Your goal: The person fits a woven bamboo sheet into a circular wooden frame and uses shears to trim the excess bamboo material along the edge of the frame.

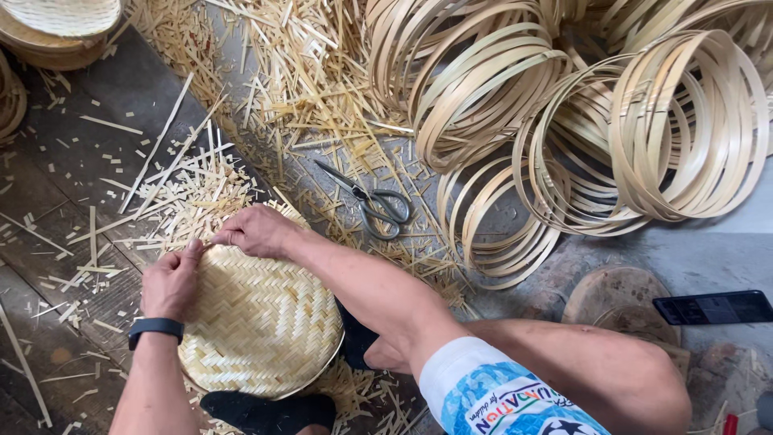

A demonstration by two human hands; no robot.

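A woven bamboo tray (262, 322), round and pale, lies on the dark floor just in front of the worker, braced near a foot in a black sock (270, 411). Both hands work its far rim: the left hand (171, 282), a dark band at the wrist, presses on the upper-left edge with fingers curled close, while the right hand (256, 231) pinches the rim beside it, fingers narrow on the weave, where loose strip ends (193, 197) fan out past the edge. The step in hand looks like finishing the rim, tucking or seating the protruding ends. The next move would call for a firm hold on the tray with one hand and a free hand for cutting, since the strips jut well beyond the rim. A pair of metal scissors (372, 199) lies near, beyond the right hand, blades shut. Further off, bamboo offcuts (306, 72) litter the floor, and stacks of bent bamboo hoops (644, 137) fill the far right. A dark phone (713, 307) rests on a low wooden stool (616, 302).
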